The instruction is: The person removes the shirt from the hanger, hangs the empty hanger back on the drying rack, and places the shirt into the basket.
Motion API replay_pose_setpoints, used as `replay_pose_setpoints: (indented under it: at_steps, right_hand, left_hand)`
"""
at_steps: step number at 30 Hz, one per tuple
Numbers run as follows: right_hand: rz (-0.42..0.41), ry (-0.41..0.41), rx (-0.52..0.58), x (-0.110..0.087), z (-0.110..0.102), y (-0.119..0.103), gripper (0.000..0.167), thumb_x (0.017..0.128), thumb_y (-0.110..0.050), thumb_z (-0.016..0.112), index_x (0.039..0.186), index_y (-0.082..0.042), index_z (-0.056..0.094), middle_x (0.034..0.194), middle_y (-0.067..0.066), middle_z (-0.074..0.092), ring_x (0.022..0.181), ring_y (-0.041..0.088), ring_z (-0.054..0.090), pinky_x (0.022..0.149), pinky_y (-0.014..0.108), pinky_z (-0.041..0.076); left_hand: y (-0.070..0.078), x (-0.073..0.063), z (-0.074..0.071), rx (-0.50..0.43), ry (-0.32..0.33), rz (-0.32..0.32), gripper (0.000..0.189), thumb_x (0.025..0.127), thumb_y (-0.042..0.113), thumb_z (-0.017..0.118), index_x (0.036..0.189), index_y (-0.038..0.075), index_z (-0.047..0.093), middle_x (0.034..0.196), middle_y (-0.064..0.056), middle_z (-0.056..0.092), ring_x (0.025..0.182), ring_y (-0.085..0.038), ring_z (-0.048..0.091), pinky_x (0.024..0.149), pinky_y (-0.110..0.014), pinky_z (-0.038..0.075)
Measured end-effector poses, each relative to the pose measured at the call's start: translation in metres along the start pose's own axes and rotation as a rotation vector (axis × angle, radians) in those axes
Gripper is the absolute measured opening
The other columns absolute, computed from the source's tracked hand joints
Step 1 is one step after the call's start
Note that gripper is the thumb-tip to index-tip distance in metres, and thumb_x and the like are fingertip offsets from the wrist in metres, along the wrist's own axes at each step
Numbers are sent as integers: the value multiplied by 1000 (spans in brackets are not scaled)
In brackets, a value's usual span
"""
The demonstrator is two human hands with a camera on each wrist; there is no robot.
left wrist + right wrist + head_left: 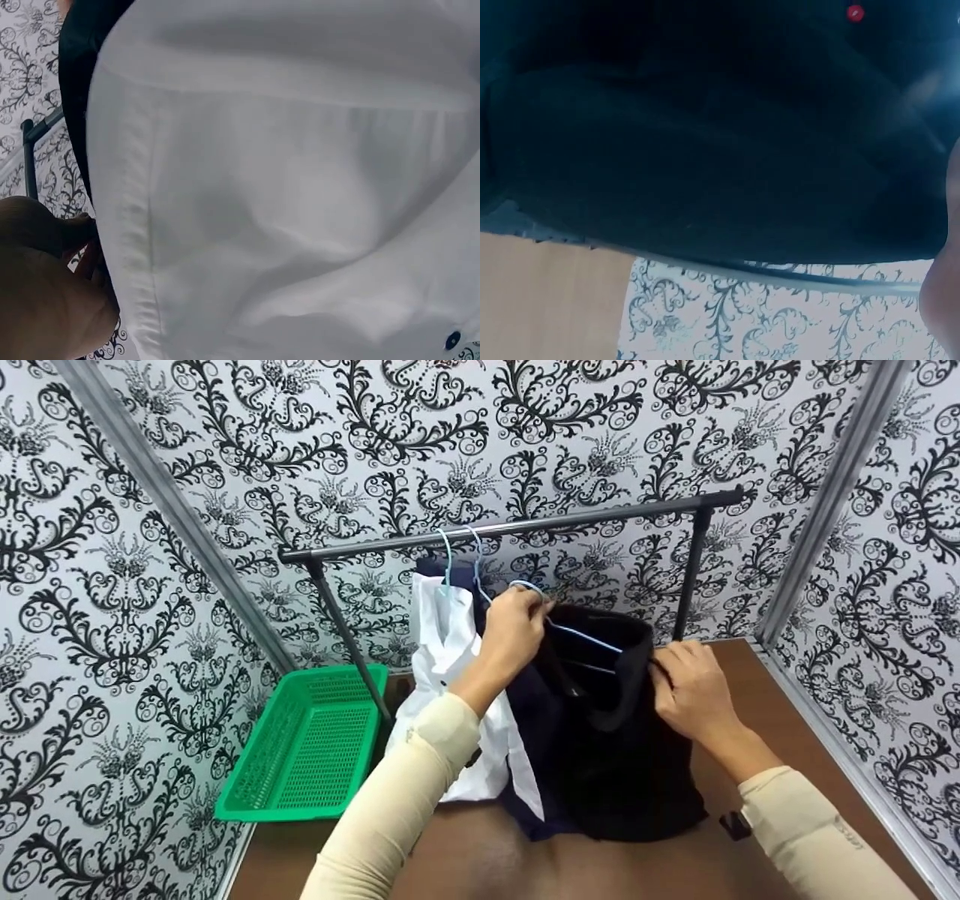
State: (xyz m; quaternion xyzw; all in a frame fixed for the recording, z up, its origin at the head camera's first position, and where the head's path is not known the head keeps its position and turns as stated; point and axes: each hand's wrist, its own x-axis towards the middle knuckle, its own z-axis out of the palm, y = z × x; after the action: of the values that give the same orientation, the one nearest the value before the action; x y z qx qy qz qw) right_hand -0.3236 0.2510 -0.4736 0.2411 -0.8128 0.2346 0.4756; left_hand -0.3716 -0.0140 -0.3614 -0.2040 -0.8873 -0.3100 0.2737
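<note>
My left hand pinches the neck of a light-blue hanger just below its hook, in front of the rail. A black garment hangs about this hanger, its collar gaping wide. At the garment's right shoulder, my right hand grips the edge of the cloth between thumb and fingers. Left of it a white shirt and a navy garment hang on two blue hangers hooked over the rail. White cloth fills most of the left wrist view, with the left hand at its edge. Dark cloth fills the right wrist view.
A dark metal clothes rack stands on the brown table, close to a wall with black scroll patterns. At the left, a green plastic basket sits beside the rack's leg. Metal posts mark the booth's corners.
</note>
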Motion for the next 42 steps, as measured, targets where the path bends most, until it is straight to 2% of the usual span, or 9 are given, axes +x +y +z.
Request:
replay_pose_setpoints:
  at_steps: [3, 10, 14, 17, 20, 23, 28, 35, 42]
  right_hand:
    - [38, 16, -21, 5, 0, -10, 9, 90, -4, 67, 95, 3, 70, 88, 18, 66, 88, 39, 56, 80, 52, 43]
    - [213, 44, -8, 12, 2, -42, 12, 97, -12, 68, 99, -3, 75, 94, 13, 74, 85, 34, 67, 70, 54, 56]
    - [393, -25, 25, 21, 3, -54, 26, 103, -30, 68, 101, -6, 77, 99, 14, 79, 87, 40, 75, 74, 59, 57]
    - [512, -106, -1, 28, 3, -57, 42, 101, -49, 69, 93, -9, 74, 91, 15, 79, 81, 44, 73, 71, 61, 53]
    - [582, -198, -46, 32, 3, -56, 54, 98, -65, 65, 87, -11, 69, 84, 18, 76, 76, 46, 71, 68, 61, 50]
    - [626, -260, -75, 33, 2, -54, 59, 98, -69, 61, 86, -11, 66, 83, 23, 75, 78, 51, 70, 69, 62, 49]
    - [629, -291, -99, 33, 3, -50, 48, 100, -53, 65, 84, -7, 64, 90, 31, 75, 82, 58, 69, 71, 67, 50]
    - [540, -262, -126, 30, 8, -46, 29, 100, -26, 63, 98, 1, 72, 96, 33, 76, 80, 61, 69, 69, 70, 51]
    - [447, -205, -108, 28, 8, -43, 27, 97, -19, 65, 76, -4, 60, 80, 26, 73, 68, 56, 67, 60, 67, 50]
  left_hand:
    - [1, -1, -1, 37, 16, -9, 17, 99, 17, 74, 87, 8, 81, 92, -9, 76, 91, -29, 76, 85, -45, 60]
    - [1, -1, 0, 100, 45, -38, 20, 100, 16, 72, 83, 6, 76, 93, -10, 73, 91, -34, 76, 83, -48, 61]
    - [-5, 4, 1, 96, 51, -67, 19, 98, 17, 74, 82, 8, 77, 92, -10, 74, 94, -33, 77, 85, -47, 60]
    - [-9, 7, 2, 94, 44, -99, 16, 96, 19, 76, 83, 11, 81, 92, -8, 77, 97, -30, 77, 88, -46, 60]
    - [-11, 9, 3, 93, 29, -121, 14, 95, 21, 77, 85, 13, 83, 93, -7, 79, 99, -28, 78, 90, -45, 60]
    - [-10, 9, 5, 71, 14, -126, 13, 95, 21, 78, 87, 14, 84, 93, -6, 80, 98, -26, 79, 90, -44, 61]
    - [-10, 8, 6, 37, 1, -129, 12, 96, 22, 78, 91, 14, 84, 93, -3, 82, 96, -23, 79, 91, -41, 61]
    - [-16, 4, 6, 10, 34, -111, 11, 96, 20, 78, 90, 12, 84, 91, -5, 80, 93, -24, 76, 87, -40, 59]
    - [-21, 6, 2, -4, 59, -112, 12, 95, 22, 79, 92, 11, 85, 94, -6, 82, 95, -25, 77, 88, -41, 59]
